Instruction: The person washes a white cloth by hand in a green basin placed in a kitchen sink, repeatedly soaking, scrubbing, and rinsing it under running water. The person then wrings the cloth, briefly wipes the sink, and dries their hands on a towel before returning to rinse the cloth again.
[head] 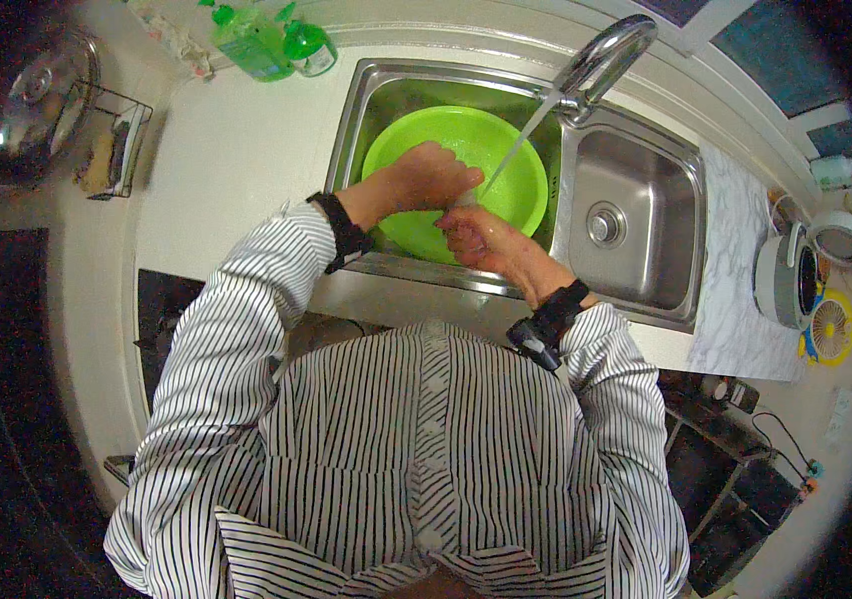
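Note:
My left hand (432, 178) is curled over the green plastic basin (378, 153), its knuckles turned up. Just below it, my right hand (483, 238) has its fingers bent inward. A small pale thing (465, 199) shows between the two hands, gripped from both sides; the fingers hide most of it, and I cannot tell what it is. A stream of water (520, 142) runs from the chrome faucet (606, 56) and comes down right beside the hands. The basin stands in the larger bowl of the steel sink (343, 123).
The smaller sink bowl (632, 217) with its drain strainer (606, 224) lies to the right. Green soap bottles (257, 45) stand at the back left. A wire rack (119, 142) hangs near a metal lid (40, 105). A white appliance (779, 277) and yellow fan (830, 328) are far right.

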`<state>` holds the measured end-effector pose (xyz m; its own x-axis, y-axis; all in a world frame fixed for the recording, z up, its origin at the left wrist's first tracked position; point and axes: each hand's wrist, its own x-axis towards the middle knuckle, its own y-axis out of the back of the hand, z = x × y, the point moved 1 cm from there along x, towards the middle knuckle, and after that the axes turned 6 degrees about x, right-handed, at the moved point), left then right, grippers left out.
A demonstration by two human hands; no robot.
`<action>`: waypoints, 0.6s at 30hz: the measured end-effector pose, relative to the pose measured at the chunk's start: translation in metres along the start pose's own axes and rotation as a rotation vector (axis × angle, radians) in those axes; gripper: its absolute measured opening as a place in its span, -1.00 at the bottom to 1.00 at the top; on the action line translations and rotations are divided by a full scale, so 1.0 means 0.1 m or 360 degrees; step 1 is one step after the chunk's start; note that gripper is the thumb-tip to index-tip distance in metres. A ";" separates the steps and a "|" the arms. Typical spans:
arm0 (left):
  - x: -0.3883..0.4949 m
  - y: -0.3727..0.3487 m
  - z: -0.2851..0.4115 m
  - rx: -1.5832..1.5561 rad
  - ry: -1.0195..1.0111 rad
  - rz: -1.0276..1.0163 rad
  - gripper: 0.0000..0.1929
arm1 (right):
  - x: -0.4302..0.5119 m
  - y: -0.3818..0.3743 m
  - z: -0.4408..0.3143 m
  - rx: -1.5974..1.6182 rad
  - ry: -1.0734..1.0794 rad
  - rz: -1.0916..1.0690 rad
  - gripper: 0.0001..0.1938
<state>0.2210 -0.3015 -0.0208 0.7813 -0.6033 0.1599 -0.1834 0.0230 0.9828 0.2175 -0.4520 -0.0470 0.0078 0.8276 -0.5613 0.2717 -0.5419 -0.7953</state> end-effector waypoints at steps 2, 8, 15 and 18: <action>-0.03 0.02 0.02 -0.0040 0.0104 -0.0147 -0.83 | -0.01 -0.02 0.06 0.0041 0.0044 -0.0073 -0.75; -0.32 0.15 0.20 -0.0366 0.0661 -0.0351 -0.69 | -0.14 0.04 0.10 -0.0351 0.0443 0.0233 -0.77; -0.48 0.19 0.54 -0.1142 0.1166 -0.0358 -0.65 | -0.46 0.07 0.01 -0.1445 0.1339 0.0454 -0.74; -0.45 0.22 0.51 -0.2119 0.1515 -0.0296 -0.66 | -0.61 -0.05 -0.02 -0.1636 0.1652 0.0711 -0.75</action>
<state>0.1513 -0.3145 -0.0116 0.8878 -0.0110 -0.4601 0.1657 0.9403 0.2973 0.2177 -0.4994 -0.0079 0.7987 0.5999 0.0468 0.5900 -0.7961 0.1342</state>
